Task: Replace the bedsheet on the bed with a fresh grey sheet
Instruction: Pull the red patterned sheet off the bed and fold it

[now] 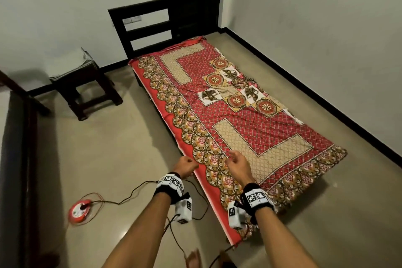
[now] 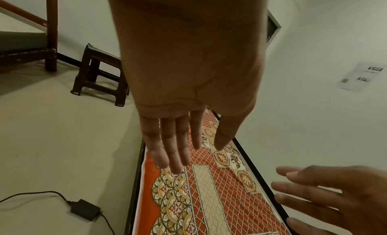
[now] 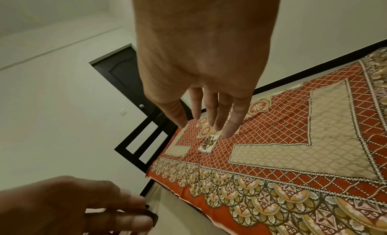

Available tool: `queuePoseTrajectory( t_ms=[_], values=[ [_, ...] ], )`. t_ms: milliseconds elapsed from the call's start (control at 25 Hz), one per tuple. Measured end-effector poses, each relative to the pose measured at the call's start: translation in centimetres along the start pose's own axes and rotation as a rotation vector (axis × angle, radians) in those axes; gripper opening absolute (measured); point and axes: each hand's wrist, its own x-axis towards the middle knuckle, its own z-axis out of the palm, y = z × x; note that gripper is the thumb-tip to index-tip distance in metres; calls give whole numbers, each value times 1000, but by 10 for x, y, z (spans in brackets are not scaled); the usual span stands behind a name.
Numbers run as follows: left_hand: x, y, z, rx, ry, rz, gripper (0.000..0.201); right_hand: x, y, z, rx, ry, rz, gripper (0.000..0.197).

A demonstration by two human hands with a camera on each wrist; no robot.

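Reaching for the old sheet, nothing gripped yet.

Low in the head view, the left hand (image 1: 185,166) and right hand (image 1: 238,164) hover with loose, straight fingers over the near scalloped edge of the red patterned bedsheet (image 1: 239,115), likely to catch its hem. The sheet covers the bed, centre frame. A folded pale cloth (image 1: 69,63) on the stool (image 1: 87,91), upper left, may be the fresh sheet.

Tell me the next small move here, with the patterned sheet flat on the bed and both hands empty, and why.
Probably lower both hands and pinch the near red edge of the patterned sheet to start peeling it off. The left hand and right hand hover just above that edge with relaxed fingers, holding nothing, and the sheet covers the whole bed. No grey sheet can be made out yet.
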Motion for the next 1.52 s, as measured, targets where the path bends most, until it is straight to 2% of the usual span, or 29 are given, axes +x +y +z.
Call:
queuePoseTrajectory(
  t_ms=[240, 400, 520, 800, 880, 960, 1080, 1200, 1360, 1520],
  values=[
    [32, -22, -58, -64, 16, -35, 17, 40, -49, 57, -68, -25, -33, 42],
    [72, -24, -102, -33, 0, -29, 9, 82, -79, 96, -85, -35, -63, 39],
    [114, -6, -144, -44, 24, 8, 8, 127, -115, 119, -81, -36, -80, 39],
    [234, 49, -239, 3, 66, 73, 14, 255, -184, 149, -6, 47, 3, 37],
    [261, 57, -268, 27, 80, 66, 7, 280, -199, 153, 35, 50, 21, 31],
    [280, 73, -297, 99, 96, 60, 10, 306, -211, 156, 43, 77, -2, 25],
    [319, 88, -337, 160, 83, 24, 12, 345, -225, 161, 110, 103, 48, 21],
    [364, 105, -368, 225, 53, 12, 15, 383, -233, 171, 170, 129, 119, 17],
    [447, 128, -400, 281, -86, 80, 17, 437, -251, 188, 245, 176, 180, 10],
    [535, 151, -439, 302, -220, 124, 14, 489, -284, 225, 279, 284, 316, 12]
  ],
)
